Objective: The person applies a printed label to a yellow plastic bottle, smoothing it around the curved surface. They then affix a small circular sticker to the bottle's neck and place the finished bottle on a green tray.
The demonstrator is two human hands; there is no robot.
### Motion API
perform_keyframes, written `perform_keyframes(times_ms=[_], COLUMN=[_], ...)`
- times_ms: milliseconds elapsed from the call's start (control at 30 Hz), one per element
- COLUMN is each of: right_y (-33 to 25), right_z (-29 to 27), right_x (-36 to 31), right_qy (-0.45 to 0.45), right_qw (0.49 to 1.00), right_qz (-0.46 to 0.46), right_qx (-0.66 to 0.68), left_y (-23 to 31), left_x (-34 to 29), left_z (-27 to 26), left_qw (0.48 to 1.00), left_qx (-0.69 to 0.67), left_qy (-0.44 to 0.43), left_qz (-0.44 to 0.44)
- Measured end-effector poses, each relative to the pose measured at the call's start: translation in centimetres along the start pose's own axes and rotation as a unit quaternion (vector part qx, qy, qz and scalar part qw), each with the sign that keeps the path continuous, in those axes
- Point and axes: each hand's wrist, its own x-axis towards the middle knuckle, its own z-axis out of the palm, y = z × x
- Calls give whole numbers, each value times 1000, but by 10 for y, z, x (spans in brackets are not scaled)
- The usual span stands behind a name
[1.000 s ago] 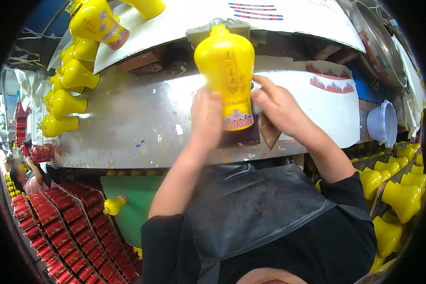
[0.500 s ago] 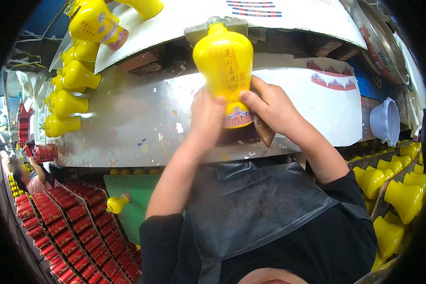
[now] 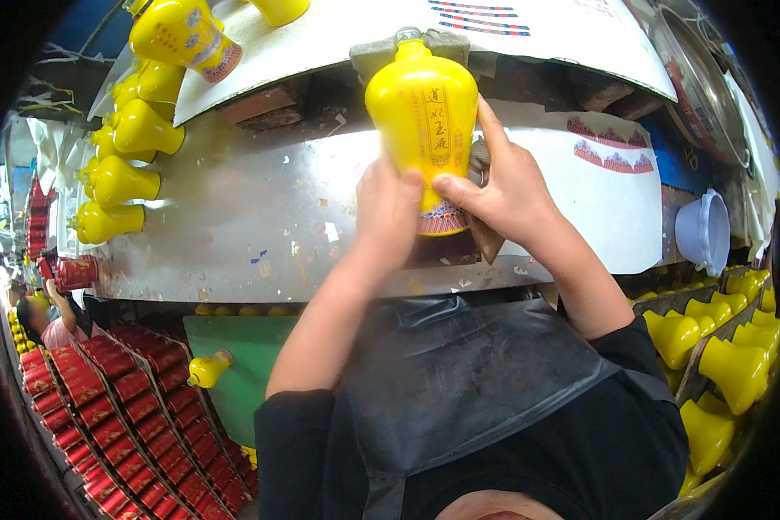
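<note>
A glossy yellow bottle (image 3: 425, 95) with a clear neck, dark lettering on its face and a blue-and-red patterned band round its base lies between my hands, neck pointing away. My left hand (image 3: 388, 204) presses against its lower left side, thumb on the front, partly blurred. My right hand (image 3: 507, 178) grips the lower right side, thumb on the front and fingers stretched along the edge. A grey cloth-like pad (image 3: 368, 56) is behind the bottle's neck. Beside the base, under my right hand, a brown pointed piece (image 3: 489, 244) shows in part.
Yellow bottles (image 3: 117, 179) line the left of the metal table (image 3: 234, 208). Patterned strips (image 3: 614, 160) lie on white paper (image 3: 611, 212) at right, near a pale basin (image 3: 702, 232). Racks of yellow bottles (image 3: 735, 368) and stacked red cylinders (image 3: 117, 390) flank me. Another person (image 3: 56, 329) is far left.
The bottle has turned a little, so its lettering faces up more squarely. My right fingers reach farther up its side. The whole view has shifted slightly.
</note>
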Motion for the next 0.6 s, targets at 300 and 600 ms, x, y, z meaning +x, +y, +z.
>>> perform_keyframes(times_ms=[300, 600], right_y=[16, 37], right_z=[-1, 8], right_x=[-3, -5], right_qy=[-38, -63], right_qw=[982, 975], right_qz=[44, 31], right_qx=[182, 213], left_y=[17, 9], left_x=[8, 7], left_z=[6, 1], left_qw=[961, 974], left_qx=[-276, -224], left_qy=[33, -28], left_qz=[7, -33])
